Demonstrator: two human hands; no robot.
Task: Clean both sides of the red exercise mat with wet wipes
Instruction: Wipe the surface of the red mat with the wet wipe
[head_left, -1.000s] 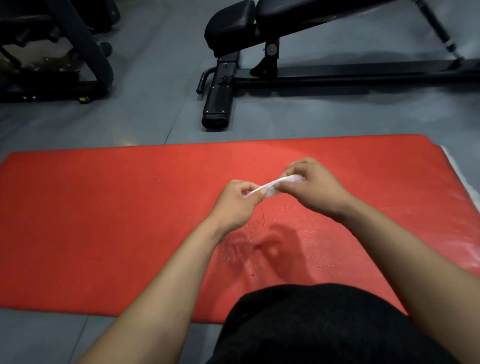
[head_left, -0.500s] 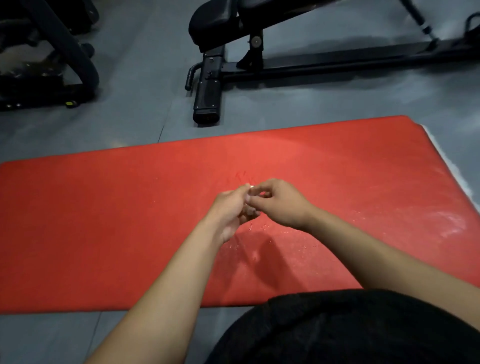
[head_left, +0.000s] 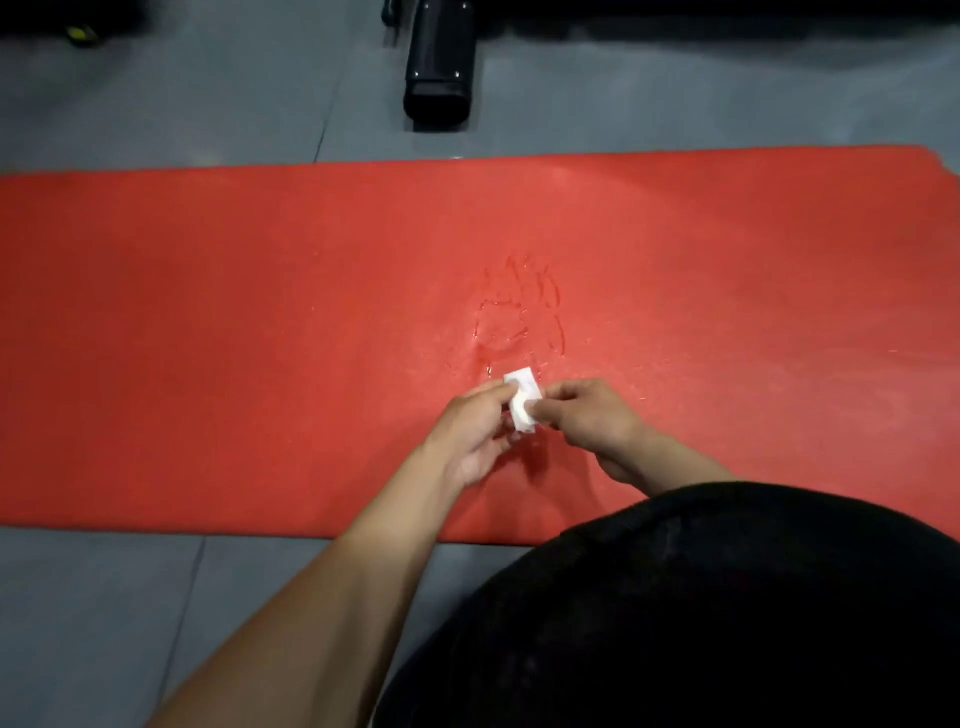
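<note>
The red exercise mat (head_left: 208, 338) lies flat on the grey floor and spans the whole width of the view. Wet streaks and droplets (head_left: 522, 312) glisten on it near the middle. Just above the mat's near half I hold a small folded white wet wipe (head_left: 523, 399) between both hands. My left hand (head_left: 475, 434) pinches its left side with thumb and fingertips. My right hand (head_left: 587, 415) pinches its right edge, fingers curled. The wipe's lower part is hidden behind my fingers.
The black foot of a weight bench (head_left: 439, 67) stands on the floor just beyond the mat's far edge. Dark equipment (head_left: 67, 21) sits at the top left corner. My black clothing (head_left: 701, 613) fills the lower right and covers the mat's near edge there.
The view has tilted down and closer to the mat. The wipe, stretched as a thin strip a second ago, was bunched between my hands and now shows as a folded white pad.
</note>
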